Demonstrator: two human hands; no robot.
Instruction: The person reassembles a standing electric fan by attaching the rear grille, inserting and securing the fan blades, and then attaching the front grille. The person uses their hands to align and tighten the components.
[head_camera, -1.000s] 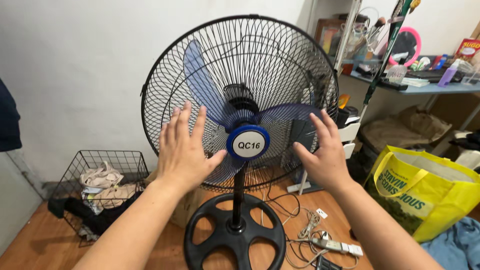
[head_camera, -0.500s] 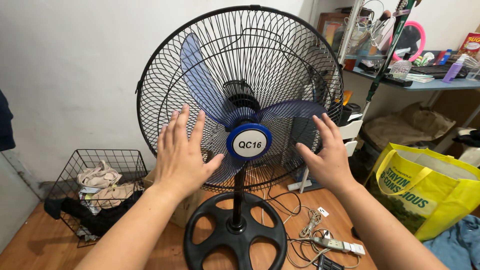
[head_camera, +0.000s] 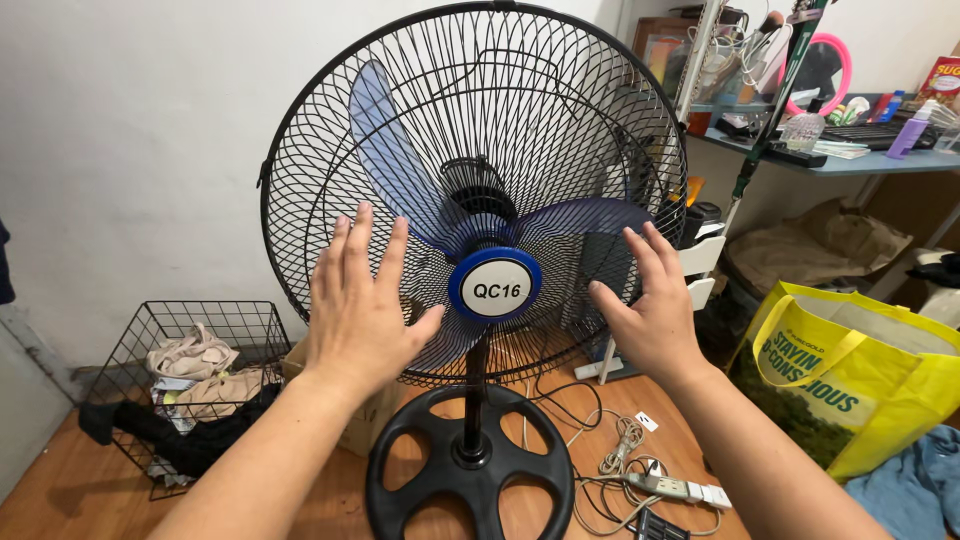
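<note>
left hand (head_camera: 360, 300) | right hand (head_camera: 648, 305) | spread before fan grille (head_camera: 480, 120)

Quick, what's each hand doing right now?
Left hand: open, fingers spread against the fan grille, holding nothing.
Right hand: open at the grille, holding nothing.

The fan grille (head_camera: 560, 100) is black wire in a radial pattern, its blades (head_camera: 385, 150) translucent blue, the hub cap (head_camera: 495, 284) blue-ringed white, the round base (head_camera: 470, 475) black. The wire basket (head_camera: 140, 330) is black, the bag (head_camera: 860, 375) yellow with green, the floor (head_camera: 60, 490) reddish-brown wood, the wall (head_camera: 140, 130) white
</note>
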